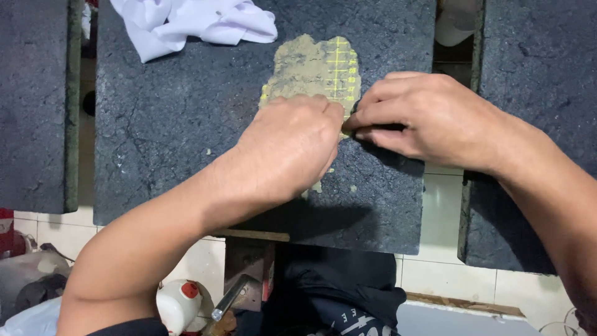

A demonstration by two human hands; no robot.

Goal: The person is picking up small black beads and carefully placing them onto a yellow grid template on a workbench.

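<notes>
White cloth (199,23) bunched at slab (161,124) top edge; left hand (289,146) curled, pressing yellowish patch (314,68) near slab's top middle; right hand (423,115) fingers pinched together at patch's lower edge; risk: brittle patch tearing if pulled hard

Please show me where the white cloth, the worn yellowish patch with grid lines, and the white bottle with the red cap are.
white cloth (186,22), head view, on its crumpled middle.
yellowish patch (308,68), head view, on its bare centre.
white bottle (177,305), head view, on its body.
</notes>
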